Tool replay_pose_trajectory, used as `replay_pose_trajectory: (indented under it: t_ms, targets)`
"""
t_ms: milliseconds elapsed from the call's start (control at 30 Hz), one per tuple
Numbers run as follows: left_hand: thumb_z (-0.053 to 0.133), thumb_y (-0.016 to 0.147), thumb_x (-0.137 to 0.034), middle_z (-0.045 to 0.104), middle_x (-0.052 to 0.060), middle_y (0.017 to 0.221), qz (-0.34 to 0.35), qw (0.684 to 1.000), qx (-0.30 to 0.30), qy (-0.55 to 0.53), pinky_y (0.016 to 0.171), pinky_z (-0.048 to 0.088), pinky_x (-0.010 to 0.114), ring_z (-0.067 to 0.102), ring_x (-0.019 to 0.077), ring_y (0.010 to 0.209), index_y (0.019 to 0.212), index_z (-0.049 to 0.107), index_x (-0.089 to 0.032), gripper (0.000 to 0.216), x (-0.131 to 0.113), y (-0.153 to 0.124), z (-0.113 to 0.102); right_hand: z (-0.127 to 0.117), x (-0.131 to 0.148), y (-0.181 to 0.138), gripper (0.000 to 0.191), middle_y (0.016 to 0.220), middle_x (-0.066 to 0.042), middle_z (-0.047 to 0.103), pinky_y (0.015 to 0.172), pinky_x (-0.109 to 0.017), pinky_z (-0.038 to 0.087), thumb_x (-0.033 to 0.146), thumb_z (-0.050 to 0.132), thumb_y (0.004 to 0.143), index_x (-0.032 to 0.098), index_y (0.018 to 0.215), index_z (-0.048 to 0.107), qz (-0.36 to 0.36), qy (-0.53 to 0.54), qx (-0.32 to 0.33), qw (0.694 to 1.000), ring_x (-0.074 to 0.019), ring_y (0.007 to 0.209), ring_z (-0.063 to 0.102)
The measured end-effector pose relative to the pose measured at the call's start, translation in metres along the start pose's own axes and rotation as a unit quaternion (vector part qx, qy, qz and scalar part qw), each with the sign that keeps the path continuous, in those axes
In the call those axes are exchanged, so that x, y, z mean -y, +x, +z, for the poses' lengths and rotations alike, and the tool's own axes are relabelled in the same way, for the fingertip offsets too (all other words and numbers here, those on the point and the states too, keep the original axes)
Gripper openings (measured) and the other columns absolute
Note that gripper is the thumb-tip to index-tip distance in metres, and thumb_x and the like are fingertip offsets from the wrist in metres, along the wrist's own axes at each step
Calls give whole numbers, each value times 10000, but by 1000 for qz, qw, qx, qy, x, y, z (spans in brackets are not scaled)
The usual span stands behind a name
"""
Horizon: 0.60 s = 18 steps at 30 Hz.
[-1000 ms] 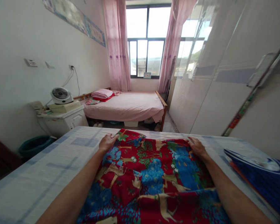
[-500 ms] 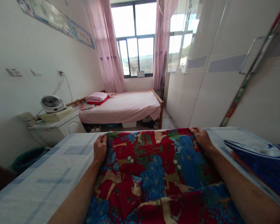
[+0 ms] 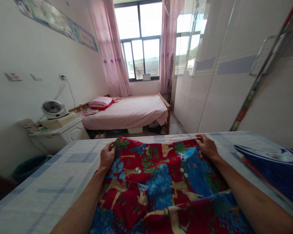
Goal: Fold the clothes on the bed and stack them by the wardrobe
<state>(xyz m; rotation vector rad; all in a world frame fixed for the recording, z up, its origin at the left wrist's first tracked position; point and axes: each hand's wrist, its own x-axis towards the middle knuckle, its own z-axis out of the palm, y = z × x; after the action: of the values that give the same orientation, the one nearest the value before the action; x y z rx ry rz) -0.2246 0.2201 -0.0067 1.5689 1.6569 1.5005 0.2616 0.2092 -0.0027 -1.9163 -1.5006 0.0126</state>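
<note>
Both hands grip the far edge of the printed cloth on the bed.

My left hand (image 3: 106, 156) holds the far left corner of the red and blue printed cloth (image 3: 158, 185), fingers curled and pinching the fabric edge. My right hand (image 3: 207, 148) holds the far right corner, fingers pressed together over the edge, thumb beneath. The cloth lies spread on the pale checked bedsheet (image 3: 51, 182), between my forearms. A folded blue item (image 3: 275, 172) rests on the sheet to the right, apart from the cloth.
</note>
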Motion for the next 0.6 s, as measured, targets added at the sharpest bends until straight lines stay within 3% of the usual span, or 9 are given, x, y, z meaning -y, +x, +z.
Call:
replay_pose_trajectory:
  t_ms: [233, 400, 600]
  targets:
    - [572, 711, -353, 697, 101, 985, 0, 999, 33, -6, 785, 504, 334, 650, 241, 873, 1168, 575, -120, 513, -6, -1, 0, 2, -2, -2, 348, 923, -63, 693, 715, -306, 453, 338, 488, 806, 204, 1109, 597, -26, -29, 12, 999, -230, 822, 639]
    - [571, 686, -264, 685, 75, 1060, 13, 998, 45, -31, 845, 494, 312, 636, 234, 962, 1168, 582, -150, 495, -6, -2, 2, 4, -1, -4, 395, 978, -80, 687, 754, -314, 456, 282, 478, 766, 191, 1128, 605, -52, -21, 22, 998, -232, 855, 638]
    - [493, 623, -158, 713, 65, 905, 15, 994, 34, -106, 670, 515, 259, 656, 192, 785, 1198, 571, -109, 583, -31, 1, 1, -19, 16, -1, 331, 852, -54, 709, 669, -309, 493, 294, 438, 678, 205, 906, 660, -69, 25, 1, 997, -223, 763, 659]
